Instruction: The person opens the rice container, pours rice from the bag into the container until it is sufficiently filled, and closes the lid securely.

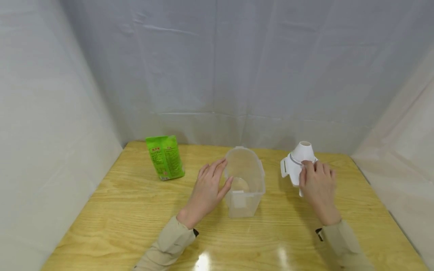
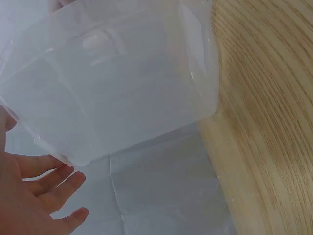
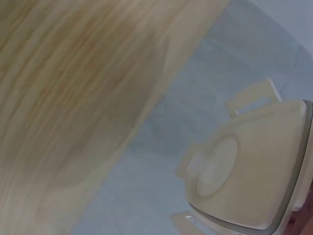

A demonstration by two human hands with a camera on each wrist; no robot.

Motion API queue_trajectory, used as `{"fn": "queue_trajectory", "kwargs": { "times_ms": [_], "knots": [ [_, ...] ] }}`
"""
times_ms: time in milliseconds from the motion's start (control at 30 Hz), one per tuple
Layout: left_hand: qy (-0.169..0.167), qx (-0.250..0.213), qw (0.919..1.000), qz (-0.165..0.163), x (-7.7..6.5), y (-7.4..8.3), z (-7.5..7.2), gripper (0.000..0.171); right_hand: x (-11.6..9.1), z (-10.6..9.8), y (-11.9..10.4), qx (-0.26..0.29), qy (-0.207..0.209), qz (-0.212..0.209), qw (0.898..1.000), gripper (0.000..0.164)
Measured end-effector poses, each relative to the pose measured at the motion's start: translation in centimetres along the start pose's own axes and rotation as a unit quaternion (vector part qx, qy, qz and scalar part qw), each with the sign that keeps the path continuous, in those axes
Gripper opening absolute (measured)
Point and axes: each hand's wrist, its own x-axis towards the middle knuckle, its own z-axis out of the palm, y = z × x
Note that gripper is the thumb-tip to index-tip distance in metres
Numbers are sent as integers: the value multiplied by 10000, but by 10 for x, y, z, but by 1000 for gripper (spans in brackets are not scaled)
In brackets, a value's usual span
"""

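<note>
A clear plastic container (image 1: 245,205) stands upright on the table, its top open. My left hand (image 1: 208,188) is at its left side with fingers fairly straight; in the left wrist view the fingertips (image 2: 66,166) touch the rim of the container (image 2: 132,98). To the right, my right hand (image 1: 318,188) grips a white lid (image 1: 292,169) with a cone-shaped spout and side clips, held up off the table. The right wrist view shows the lid's underside (image 3: 259,161) and grey seal, while most of that hand is out of frame.
A green printed bag (image 1: 166,158) stands at the back left of the wooden table (image 1: 118,218). Pale sheeting (image 1: 213,75) hangs behind the table and along both sides.
</note>
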Motion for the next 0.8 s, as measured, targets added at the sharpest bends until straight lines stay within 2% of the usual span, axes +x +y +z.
{"fn": "queue_trajectory", "kwargs": {
  "times_ms": [200, 433, 800],
  "knots": [
    [-121, 87, 9999, -66, 0, 2, -2, 54, -9, 8, 9, -133, -573, -53, 9983, 19],
    [-56, 96, 9999, -39, 1, 2, -4, 54, -14, 13, 13, -197, -1029, -63, 9945, 14],
    [-344, -139, 9991, -205, 1, 1, -4, 54, -19, 17, 13, -339, -1431, -29, 9891, 14]
  ]
}}
